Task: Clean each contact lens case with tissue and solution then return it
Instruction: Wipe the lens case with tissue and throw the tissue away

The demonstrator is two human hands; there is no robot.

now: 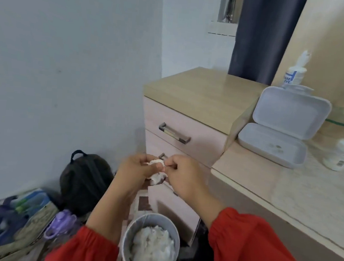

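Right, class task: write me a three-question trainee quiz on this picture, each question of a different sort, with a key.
1. True or false: the white storage box on the counter is closed.
2. Both hands hold a wad of tissue above: A) the drawer handle B) the waste bin C) the backpack
3. Fill in: the person's sleeves are ____.

Key: 1 false; 2 B; 3 red.

Red sleeves (260,250); white tissue (155,177); pale grey open box (290,112) at the desk's back edge; black backpack (84,176); lilac bottle (61,222).
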